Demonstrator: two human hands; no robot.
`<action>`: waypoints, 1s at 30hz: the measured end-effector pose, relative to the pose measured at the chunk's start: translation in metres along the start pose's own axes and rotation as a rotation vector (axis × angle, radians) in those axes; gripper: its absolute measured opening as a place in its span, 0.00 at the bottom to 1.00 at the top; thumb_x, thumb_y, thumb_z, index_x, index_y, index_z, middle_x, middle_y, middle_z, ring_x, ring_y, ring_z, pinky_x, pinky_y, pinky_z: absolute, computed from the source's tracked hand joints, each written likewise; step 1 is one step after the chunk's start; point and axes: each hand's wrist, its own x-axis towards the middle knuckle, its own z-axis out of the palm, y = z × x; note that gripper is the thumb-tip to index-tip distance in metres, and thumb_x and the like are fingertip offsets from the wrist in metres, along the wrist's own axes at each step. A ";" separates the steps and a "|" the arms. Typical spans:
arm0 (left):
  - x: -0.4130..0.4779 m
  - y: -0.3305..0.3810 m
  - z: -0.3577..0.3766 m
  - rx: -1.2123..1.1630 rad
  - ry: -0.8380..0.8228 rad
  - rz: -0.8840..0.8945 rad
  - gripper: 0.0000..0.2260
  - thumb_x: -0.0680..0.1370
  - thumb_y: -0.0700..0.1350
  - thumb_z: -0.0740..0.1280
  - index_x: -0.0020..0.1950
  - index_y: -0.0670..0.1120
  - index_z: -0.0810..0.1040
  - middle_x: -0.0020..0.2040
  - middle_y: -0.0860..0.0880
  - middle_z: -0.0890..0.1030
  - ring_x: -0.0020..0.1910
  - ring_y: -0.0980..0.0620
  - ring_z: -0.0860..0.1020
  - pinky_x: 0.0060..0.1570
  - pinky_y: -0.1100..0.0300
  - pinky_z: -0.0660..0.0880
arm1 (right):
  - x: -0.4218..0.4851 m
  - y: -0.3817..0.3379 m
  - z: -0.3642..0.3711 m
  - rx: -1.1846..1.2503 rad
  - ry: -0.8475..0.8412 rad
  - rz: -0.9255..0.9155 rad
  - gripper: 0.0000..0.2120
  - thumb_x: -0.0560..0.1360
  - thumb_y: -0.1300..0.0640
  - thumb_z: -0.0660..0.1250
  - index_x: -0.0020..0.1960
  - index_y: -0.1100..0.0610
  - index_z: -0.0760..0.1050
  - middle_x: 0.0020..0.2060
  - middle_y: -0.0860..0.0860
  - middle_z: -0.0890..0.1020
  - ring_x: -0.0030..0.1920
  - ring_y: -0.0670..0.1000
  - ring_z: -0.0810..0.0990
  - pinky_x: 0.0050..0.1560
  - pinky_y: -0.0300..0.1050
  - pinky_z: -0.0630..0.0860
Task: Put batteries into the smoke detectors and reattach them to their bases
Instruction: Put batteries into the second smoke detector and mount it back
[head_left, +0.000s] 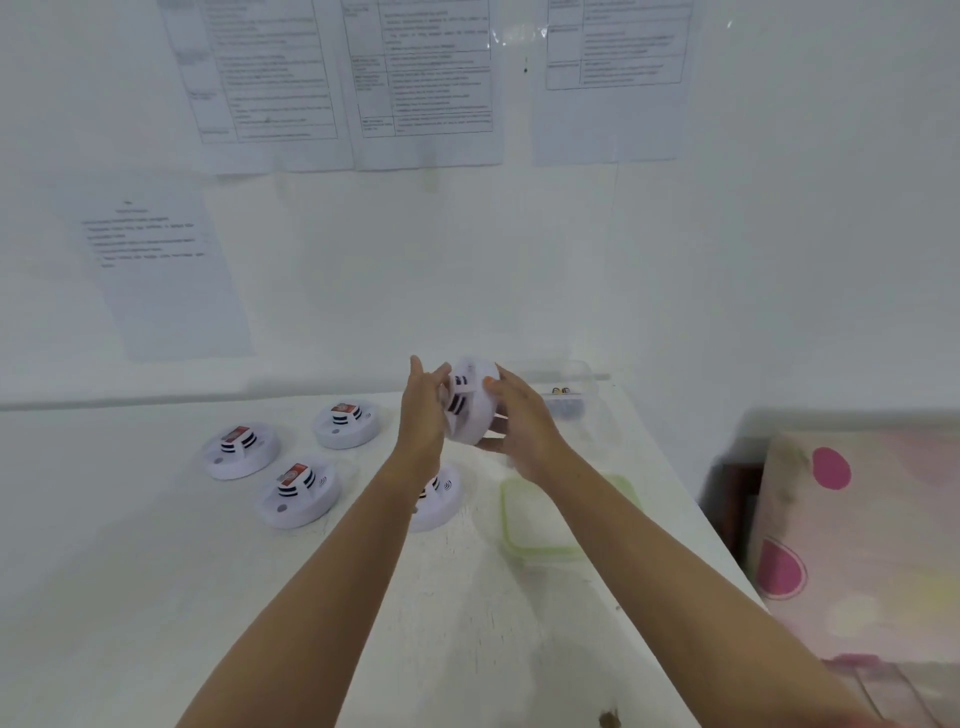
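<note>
Five round white smoke detectors are in view. One smoke detector (470, 410) is held in the air between both hands, above the white bench (156, 571), tilted on edge with its slotted face towards the left hand.

The other four lie flat on the bench. Three are to the left of the fingers and lower in view, each with a red label on top: the far-left detector (240, 449), the back detector (347, 423) and the front detector (298, 493). The fourth detector (441, 501) lies below the fingers, partly hidden by the left forearm.

The left hand (423, 410) has straight, upward-pointing fingers laid against the held detector's face. The right hand (519, 423) grips its rim, thumb on the upper edge and fingers curled beneath. Both arms reach forward, nearly straight.

Just beyond the right fingers sits one clear tub (579, 402) of batteries, too blurred to count. Below the right fingers lies one green-rimmed lid (506, 519). Four printed sheets (426, 78) hang on the wall.
</note>
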 end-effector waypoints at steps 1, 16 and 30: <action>0.002 0.000 -0.004 0.030 0.008 0.006 0.20 0.82 0.46 0.55 0.75 0.48 0.62 0.68 0.50 0.71 0.66 0.51 0.70 0.59 0.61 0.64 | 0.003 0.002 -0.003 0.084 0.018 0.022 0.11 0.78 0.55 0.58 0.57 0.50 0.75 0.54 0.55 0.79 0.49 0.56 0.79 0.47 0.50 0.77; 0.040 -0.006 -0.088 -0.073 -0.149 -0.129 0.16 0.82 0.45 0.58 0.69 0.45 0.70 0.65 0.42 0.76 0.62 0.40 0.76 0.53 0.45 0.77 | 0.050 0.027 0.043 0.219 0.017 0.161 0.18 0.75 0.61 0.60 0.64 0.50 0.71 0.59 0.54 0.76 0.51 0.55 0.77 0.49 0.50 0.77; 0.089 -0.019 -0.107 0.020 -0.282 -0.159 0.17 0.82 0.46 0.59 0.71 0.51 0.66 0.66 0.47 0.75 0.63 0.42 0.75 0.53 0.44 0.77 | 0.084 0.054 0.049 0.047 -0.001 0.081 0.32 0.72 0.75 0.59 0.63 0.41 0.66 0.58 0.52 0.76 0.57 0.55 0.76 0.54 0.53 0.76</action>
